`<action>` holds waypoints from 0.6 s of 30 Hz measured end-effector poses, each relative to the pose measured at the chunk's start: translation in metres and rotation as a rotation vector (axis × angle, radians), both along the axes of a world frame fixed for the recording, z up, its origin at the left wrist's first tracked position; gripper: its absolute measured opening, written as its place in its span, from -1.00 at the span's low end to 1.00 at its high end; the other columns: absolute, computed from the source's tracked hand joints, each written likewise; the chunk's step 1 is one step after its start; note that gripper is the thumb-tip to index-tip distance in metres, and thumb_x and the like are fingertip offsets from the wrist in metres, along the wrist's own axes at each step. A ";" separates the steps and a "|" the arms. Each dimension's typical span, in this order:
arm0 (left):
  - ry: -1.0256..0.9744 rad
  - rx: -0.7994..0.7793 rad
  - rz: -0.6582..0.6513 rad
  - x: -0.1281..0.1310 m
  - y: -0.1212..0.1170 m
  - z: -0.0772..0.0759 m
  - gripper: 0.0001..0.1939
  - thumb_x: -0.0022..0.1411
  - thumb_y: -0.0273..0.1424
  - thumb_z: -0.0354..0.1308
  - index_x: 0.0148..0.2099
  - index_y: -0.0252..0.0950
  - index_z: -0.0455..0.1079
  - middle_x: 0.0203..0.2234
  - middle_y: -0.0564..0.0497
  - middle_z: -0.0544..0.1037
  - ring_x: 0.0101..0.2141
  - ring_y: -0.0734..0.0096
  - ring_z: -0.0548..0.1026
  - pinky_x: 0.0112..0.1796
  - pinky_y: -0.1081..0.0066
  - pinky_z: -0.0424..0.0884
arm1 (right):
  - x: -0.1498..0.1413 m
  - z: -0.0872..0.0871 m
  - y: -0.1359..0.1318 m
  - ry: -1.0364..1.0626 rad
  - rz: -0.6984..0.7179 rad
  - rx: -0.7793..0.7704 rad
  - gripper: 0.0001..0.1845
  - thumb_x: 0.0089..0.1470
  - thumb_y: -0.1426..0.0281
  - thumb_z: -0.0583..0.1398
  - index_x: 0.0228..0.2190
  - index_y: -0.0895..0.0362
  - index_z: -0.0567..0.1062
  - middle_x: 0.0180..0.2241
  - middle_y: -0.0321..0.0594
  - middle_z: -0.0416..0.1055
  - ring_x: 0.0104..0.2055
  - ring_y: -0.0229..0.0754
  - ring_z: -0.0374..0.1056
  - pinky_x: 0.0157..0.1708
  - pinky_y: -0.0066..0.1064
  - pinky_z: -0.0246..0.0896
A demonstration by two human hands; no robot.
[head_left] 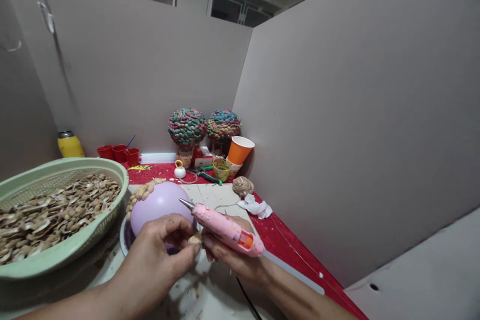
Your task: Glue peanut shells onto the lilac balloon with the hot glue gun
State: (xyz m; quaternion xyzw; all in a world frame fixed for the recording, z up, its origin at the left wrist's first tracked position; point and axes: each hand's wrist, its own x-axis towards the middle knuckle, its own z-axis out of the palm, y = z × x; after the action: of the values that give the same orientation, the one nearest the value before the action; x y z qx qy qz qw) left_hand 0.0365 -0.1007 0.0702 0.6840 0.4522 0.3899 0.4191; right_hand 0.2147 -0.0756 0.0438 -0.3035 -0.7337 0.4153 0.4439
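Note:
Between the thumb and fingers of my left hand (168,247) is a small tan peanut shell (195,239). My right hand (234,255) grips a pink hot glue gun (227,227), its metal nozzle pointing up and left; the fingertips of this hand come close to the shell, and whether they touch it I cannot tell. Just behind my left hand, a lilac balloon (162,205) rests in a bowl (123,237). Shells (144,192) are stuck over the balloon's upper left side. My hands hide the balloon's lower right part.
At left stands a green basket (123,180) of shells. Behind are red cups (132,156), two colourful ball-topped trees (187,126), an orange paper cup (240,150), pliers (210,177) and a twine ball (243,186). Crumpled tissue (255,206) lies near the grey right partition (356,110). A black cord (247,297) trails below my right hand.

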 end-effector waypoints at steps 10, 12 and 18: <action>-0.056 -0.028 -0.016 0.000 -0.001 0.001 -0.88 0.14 -0.38 0.16 -0.39 -0.32 0.46 -0.49 0.04 0.50 -0.43 0.40 0.41 -0.35 0.44 0.34 | 0.001 -0.009 0.000 -0.010 -0.018 0.034 -0.74 0.01 0.23 0.14 -0.61 0.08 0.31 -0.62 -0.36 0.27 -0.60 -0.27 0.24 -0.58 -0.47 0.19; -0.146 -0.119 -0.037 0.000 0.000 0.003 -0.87 0.10 -0.36 0.22 -0.40 -0.33 0.45 -0.51 0.06 0.49 -0.45 0.44 0.39 -0.38 0.46 0.32 | 0.002 -0.008 -0.001 -0.029 -0.041 0.021 -0.74 0.02 0.23 0.13 -0.61 0.08 0.31 -0.62 -0.35 0.28 -0.61 -0.27 0.24 -0.59 -0.47 0.19; -0.561 -0.507 -0.135 -0.002 0.003 0.007 -0.73 -0.06 -0.34 0.44 -0.36 -0.34 0.45 -0.56 0.09 0.54 -0.49 0.54 0.44 -0.39 0.54 0.34 | 0.005 -0.003 -0.001 -0.082 -0.239 -0.005 -0.65 0.16 0.22 0.13 -0.60 0.10 0.34 -0.62 -0.30 0.32 -0.56 -0.23 0.28 -0.52 -0.44 0.21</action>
State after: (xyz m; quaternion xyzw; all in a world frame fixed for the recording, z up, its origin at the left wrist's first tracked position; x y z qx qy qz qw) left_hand 0.0342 -0.0978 0.0775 0.4537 0.3560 0.4091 0.7072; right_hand 0.2201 -0.0764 0.0413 -0.4068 -0.7086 0.3486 0.4593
